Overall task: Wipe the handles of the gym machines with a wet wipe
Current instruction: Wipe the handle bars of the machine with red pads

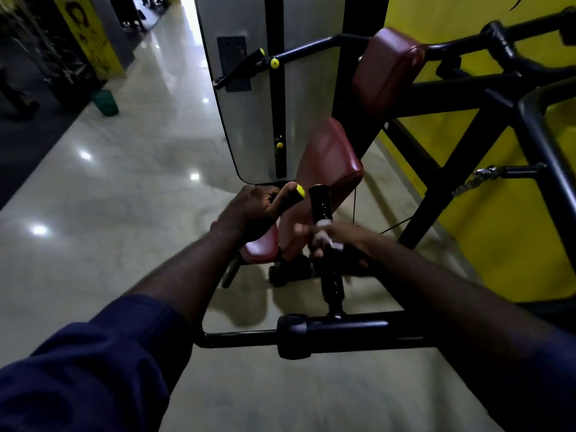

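Note:
A black upright handle (321, 207) of a gym machine rises from a horizontal black bar (336, 332) in front of me. My right hand (339, 244) is wrapped round its middle with a white wet wipe (327, 235) pressed between fingers and grip; the hand is blurred. To the left, my left hand (252, 210) grips a second black handle with a yellow end cap (300, 190).
A maroon seat and back pad (330, 163) lie beyond the handles, with another maroon pad (386, 70) higher up. The black frame (467, 157) stands against a yellow wall at right. A grey weight-stack cover (249, 120) is ahead. A green bucket (106, 102) sits on the glossy floor at left.

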`<state>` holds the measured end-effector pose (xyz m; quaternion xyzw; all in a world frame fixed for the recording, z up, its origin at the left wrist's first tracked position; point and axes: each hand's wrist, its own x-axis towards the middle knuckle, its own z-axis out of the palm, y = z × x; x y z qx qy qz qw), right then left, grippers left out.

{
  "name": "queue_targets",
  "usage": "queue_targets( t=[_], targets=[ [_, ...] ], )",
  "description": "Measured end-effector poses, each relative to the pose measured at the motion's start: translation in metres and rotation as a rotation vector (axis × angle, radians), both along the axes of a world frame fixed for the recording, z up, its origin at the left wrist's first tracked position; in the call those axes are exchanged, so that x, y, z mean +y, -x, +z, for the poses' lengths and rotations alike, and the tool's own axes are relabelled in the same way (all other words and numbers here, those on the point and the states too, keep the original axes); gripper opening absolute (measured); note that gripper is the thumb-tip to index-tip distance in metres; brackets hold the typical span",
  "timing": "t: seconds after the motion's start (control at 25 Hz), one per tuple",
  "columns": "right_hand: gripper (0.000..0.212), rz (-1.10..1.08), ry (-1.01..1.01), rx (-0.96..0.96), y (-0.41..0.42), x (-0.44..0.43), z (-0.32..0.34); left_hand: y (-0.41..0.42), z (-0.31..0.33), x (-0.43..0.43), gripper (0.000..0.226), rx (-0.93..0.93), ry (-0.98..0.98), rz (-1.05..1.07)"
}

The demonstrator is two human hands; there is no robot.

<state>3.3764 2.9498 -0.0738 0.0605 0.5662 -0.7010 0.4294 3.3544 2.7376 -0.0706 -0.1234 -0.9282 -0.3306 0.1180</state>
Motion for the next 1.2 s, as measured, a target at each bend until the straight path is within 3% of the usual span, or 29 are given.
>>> queue_targets(
  t=[0.12, 0.24, 0.32, 0.4, 0.56, 0.64, 0.68, 0.8, 0.84, 0.96, 1.04, 1.12, 1.2],
  targets=[
    [0.027, 0.112, -0.347, 0.226, -0.045, 0.012, -0.027, 0.003, -0.005, -0.002, 0.075, -0.004, 0.017, -0.001],
    [0.084, 0.152, -0.948, 0.698, -0.082, 0.004, -0.036, 0.009, -0.010, -0.004, 0.085, -0.017, 0.038, 0.006],
    [0.095, 0.125, -1.162, 0.889, -0.096, -0.006, -0.033, 0.010, -0.009, -0.006, 0.085, -0.033, 0.031, -0.004],
    [0.093, 0.083, -1.042, 0.817, -0.088, -0.007, -0.020, 0.009, -0.007, -0.006, 0.083, -0.027, 0.045, -0.012],
    [0.046, -0.211, -0.232, 0.210, -0.060, -0.005, -0.005, 0.005, -0.003, -0.006, 0.077, -0.047, 0.089, -0.001],
    [0.051, -0.368, -0.096, 0.092, -0.050, -0.014, -0.009, 0.003, 0.000, -0.006, 0.074, -0.038, 0.109, -0.013],
    [0.057, -0.421, -0.218, 0.189, -0.051, -0.020, -0.012, 0.002, 0.002, -0.006, 0.074, -0.041, 0.105, -0.021],
    [0.076, -0.337, -1.119, 0.836, -0.068, -0.041, -0.032, 0.000, 0.002, -0.007, 0.073, -0.041, 0.102, -0.030],
    [0.088, -0.274, -1.286, 0.990, -0.076, -0.046, -0.033, -0.001, 0.002, -0.007, 0.073, -0.046, 0.105, -0.032],
    [0.097, -0.234, -1.350, 1.129, -0.042, -0.045, -0.022, 0.001, 0.001, -0.008, 0.069, -0.046, 0.101, -0.042],
    [0.083, -0.249, -1.261, 1.052, 0.003, -0.045, 0.000, 0.005, -0.001, -0.008, 0.067, -0.054, 0.079, -0.053],
    [0.055, -0.249, -1.068, 1.093, 0.039, -0.049, 0.014, 0.007, -0.004, -0.010, 0.067, -0.055, 0.064, -0.058],
    [0.045, -0.101, -1.038, 1.190, 0.065, -0.048, 0.016, 0.009, -0.005, -0.010, 0.070, -0.075, 0.052, -0.043]
  ],
)
